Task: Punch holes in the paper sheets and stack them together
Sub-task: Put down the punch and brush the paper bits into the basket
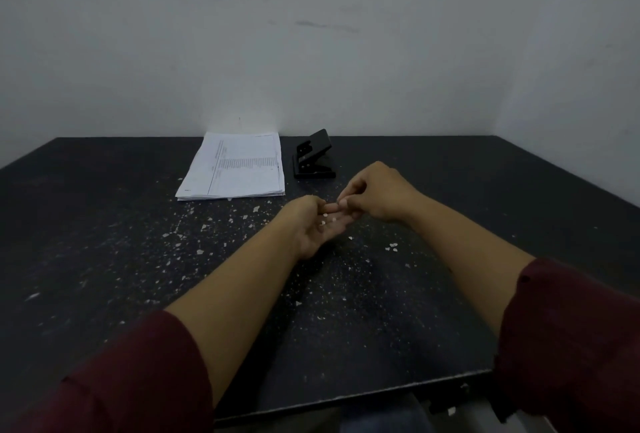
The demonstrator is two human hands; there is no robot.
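Observation:
A stack of printed paper sheets (235, 166) lies flat at the back of the black table, close to the wall. Right beside it stands a black hole punch (313, 155) with its lever raised. My left hand (317, 226) is cupped palm up in the middle of the table, with a few small white paper bits (329, 221) resting in it. My right hand (375, 193) hovers just over the left fingertips, thumb and forefinger pinched together; whether a bit is between them is too small to tell.
The black table (104, 225) is speckled with white flecks, and a few loose paper bits (393, 247) lie right of my hands. A grey wall (311, 52) closes the back and right side. The table's front edge (346, 401) runs near my sleeves.

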